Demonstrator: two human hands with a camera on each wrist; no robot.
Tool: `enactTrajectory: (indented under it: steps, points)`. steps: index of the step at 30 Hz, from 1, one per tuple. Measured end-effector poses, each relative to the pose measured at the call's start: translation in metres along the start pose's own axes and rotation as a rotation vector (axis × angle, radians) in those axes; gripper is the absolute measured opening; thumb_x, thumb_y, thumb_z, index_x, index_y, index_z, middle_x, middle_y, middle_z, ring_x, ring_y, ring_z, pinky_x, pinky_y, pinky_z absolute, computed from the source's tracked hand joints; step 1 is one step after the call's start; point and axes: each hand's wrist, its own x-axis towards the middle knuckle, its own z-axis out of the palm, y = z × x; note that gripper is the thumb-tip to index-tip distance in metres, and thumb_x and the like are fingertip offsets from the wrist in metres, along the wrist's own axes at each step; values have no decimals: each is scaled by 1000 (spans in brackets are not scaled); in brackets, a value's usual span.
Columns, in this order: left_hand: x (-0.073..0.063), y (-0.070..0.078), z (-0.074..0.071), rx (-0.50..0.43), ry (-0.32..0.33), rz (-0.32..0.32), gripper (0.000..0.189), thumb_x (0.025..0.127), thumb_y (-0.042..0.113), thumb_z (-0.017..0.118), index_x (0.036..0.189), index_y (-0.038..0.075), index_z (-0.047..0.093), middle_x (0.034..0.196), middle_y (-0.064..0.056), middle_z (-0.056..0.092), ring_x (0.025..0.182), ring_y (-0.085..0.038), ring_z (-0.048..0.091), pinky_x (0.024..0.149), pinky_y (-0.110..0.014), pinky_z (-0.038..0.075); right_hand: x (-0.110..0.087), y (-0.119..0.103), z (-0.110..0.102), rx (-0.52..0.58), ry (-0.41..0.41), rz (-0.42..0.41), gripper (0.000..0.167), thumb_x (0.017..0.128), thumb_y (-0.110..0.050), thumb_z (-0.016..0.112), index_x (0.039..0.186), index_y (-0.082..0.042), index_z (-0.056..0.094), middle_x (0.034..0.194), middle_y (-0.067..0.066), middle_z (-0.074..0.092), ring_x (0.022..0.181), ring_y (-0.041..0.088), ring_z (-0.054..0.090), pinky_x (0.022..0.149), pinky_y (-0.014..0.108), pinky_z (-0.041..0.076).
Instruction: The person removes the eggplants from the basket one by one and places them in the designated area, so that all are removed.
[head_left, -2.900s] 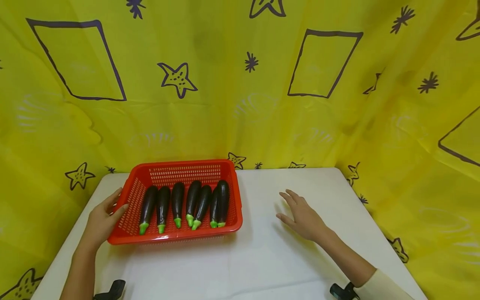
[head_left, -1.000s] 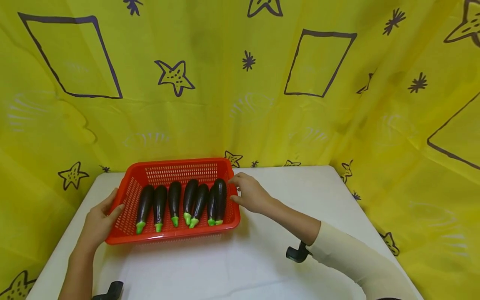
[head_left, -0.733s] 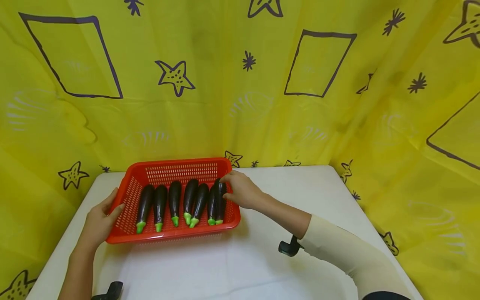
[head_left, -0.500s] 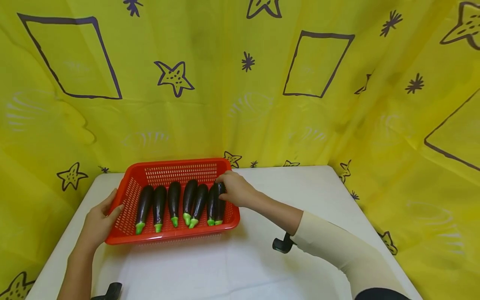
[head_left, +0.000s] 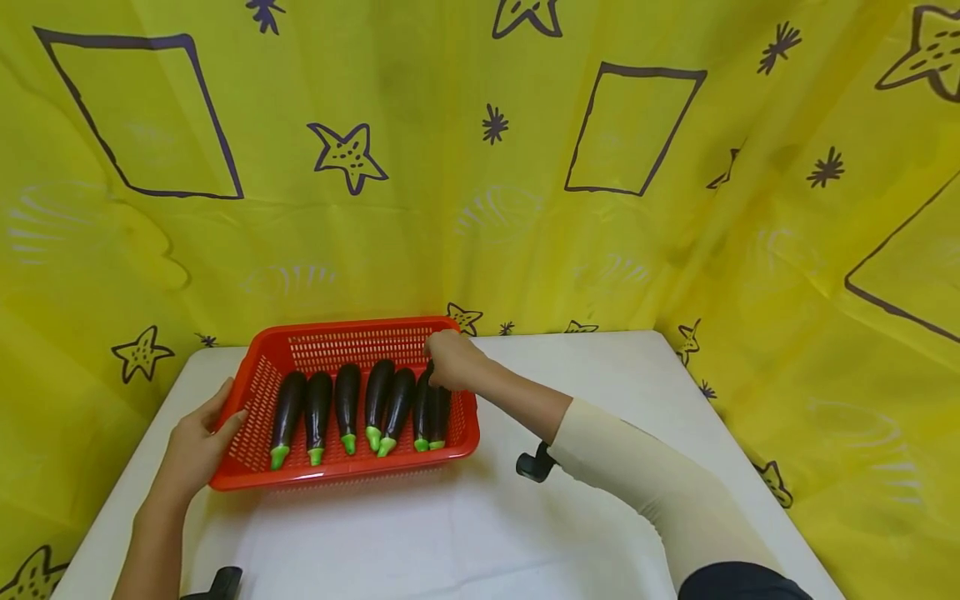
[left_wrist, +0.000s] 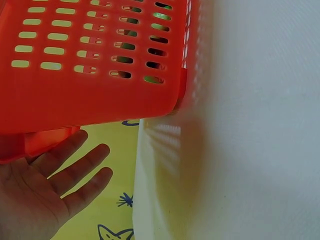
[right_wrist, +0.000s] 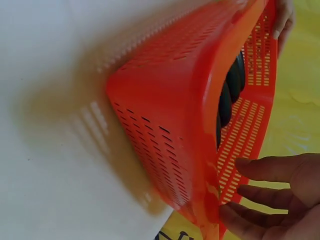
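A red plastic basket [head_left: 333,475] with slotted walls stands at the back left of the table, holding several dark eggplants [head_left: 347,400] side by side, green stem ends toward the front. My left hand [head_left: 192,446] holds its left side, the thumb over the rim; below that rim, in the left wrist view, three fingers [left_wrist: 82,170] spread out straight. Over the basket's right end reaches my right hand [head_left: 454,360], covering the upper part of the rightmost eggplant [head_left: 440,417]. In the right wrist view its fingers [right_wrist: 265,197] are apart, with nothing between them, near the rim.
The white table [head_left: 525,533] extends in front and to the right of the basket. A yellow curtain [head_left: 420,242] with drawn stars and frames rises along the back and sides. Black mounts [head_left: 535,463] are worn at both wrists.
My right hand has come left from over the table's right part, across the basket's right rim, to the rightmost eggplants. My left hand keeps its place; the basket and eggplants look unmoved.
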Motion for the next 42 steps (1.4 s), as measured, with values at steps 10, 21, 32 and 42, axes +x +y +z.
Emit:
enactTrajectory:
  steps: [10, 21, 32, 42]
  points:
    - [1, -2, -1, -5, -8, 7, 66, 112, 25, 50, 163, 0, 18, 146, -48, 40, 87, -27, 62, 60, -24, 58, 21, -14, 1, -123, -49, 101, 24, 84, -5, 87, 97, -6, 67, 80, 3, 64, 68, 17, 58, 55, 24, 53]
    - [1, -2, 0, -18, -25, -12, 66, 113, 26, 49, 164, 2, 15, 148, -48, 37, 94, -33, 62, 62, -23, 59, 45, -30, 5, -328, -154, 226, 37, 81, -8, 92, 112, -9, 73, 113, 9, 69, 80, 17, 60, 63, 30, 59]
    - [2, -2, -1, -22, -34, -8, 66, 113, 28, 48, 165, 3, 15, 151, -47, 34, 103, -41, 63, 63, -22, 58, 55, -39, 11, -372, -186, 317, 27, 81, -3, 90, 105, -10, 77, 115, 7, 71, 82, 15, 66, 67, 29, 62]
    - [-1, 0, -1, -32, -32, -20, 66, 113, 29, 48, 165, 4, 15, 154, -46, 31, 113, -47, 57, 64, -22, 58, 59, -44, 11, -369, -163, 378, 26, 90, -6, 82, 115, -12, 76, 108, 5, 71, 76, 15, 68, 61, 28, 62]
